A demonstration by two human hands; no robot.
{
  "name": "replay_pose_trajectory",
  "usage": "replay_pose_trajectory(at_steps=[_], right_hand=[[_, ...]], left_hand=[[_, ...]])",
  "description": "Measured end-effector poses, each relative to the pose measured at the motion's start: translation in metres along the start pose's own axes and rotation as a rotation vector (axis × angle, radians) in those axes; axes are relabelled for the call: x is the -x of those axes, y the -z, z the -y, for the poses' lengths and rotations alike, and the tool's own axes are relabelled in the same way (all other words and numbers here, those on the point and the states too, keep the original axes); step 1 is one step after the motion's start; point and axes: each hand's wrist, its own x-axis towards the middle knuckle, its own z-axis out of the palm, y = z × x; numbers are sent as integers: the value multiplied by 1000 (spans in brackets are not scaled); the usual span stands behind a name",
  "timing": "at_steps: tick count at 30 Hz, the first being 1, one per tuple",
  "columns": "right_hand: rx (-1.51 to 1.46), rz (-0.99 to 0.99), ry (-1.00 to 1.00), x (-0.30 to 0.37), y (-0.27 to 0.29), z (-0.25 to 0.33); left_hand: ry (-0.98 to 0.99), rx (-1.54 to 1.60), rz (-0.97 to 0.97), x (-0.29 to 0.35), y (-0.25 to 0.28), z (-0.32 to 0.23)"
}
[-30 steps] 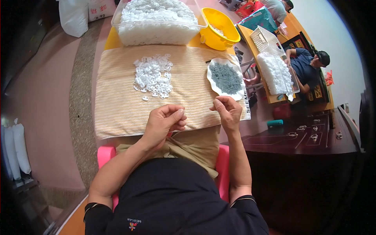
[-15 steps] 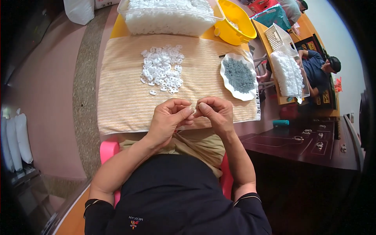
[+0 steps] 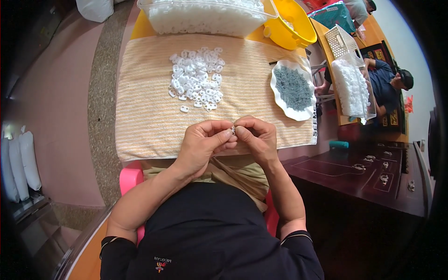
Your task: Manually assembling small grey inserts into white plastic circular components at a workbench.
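Over the near edge of a striped beige towel (image 3: 154, 112), my two hands meet fingertip to fingertip. My left hand (image 3: 200, 143) pinches a small white plastic piece (image 3: 233, 131), which is mostly covered by the fingers. Closed on the same spot, thumb against forefinger, is my right hand (image 3: 258, 141); whether it grips that piece or a tiny part against it is hidden. Beyond them lies a loose pile of white two-holed plastic pieces (image 3: 196, 77). To the right, a white wavy-rimmed dish (image 3: 278, 103) holds many tiny grey-green parts (image 3: 293, 87).
At the far edge stand a clear plastic tub (image 3: 205, 21) full of white pieces and a yellow basin (image 3: 294, 35). A short dark stick (image 3: 273, 62) lies by the dish. On the right, a person (image 3: 382, 86) sits at another table with a filled white container (image 3: 351, 88).
The view has shifted slightly, so the dish and basin appear farther right. My hands stay together, and the white piece between the fingertips shows more plainly.
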Motion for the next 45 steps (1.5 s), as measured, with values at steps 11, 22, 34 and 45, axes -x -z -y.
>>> replay_pose_trajectory(at_steps=[11, 22, 34, 45], right_hand=[[43, -5, 2, 1, 2, -2], [18, -1, -10, 3, 2, -2], [25, 13, 11, 3, 3, -3], [66, 21, 9, 6, 0, 1]], left_hand=[[22, 20, -19, -1, 0, -1], [16, 32, -38, 0, -1, -1], [13, 26, -29, 0, 0, -1], [3, -27, -40, 1, -1, 1]])
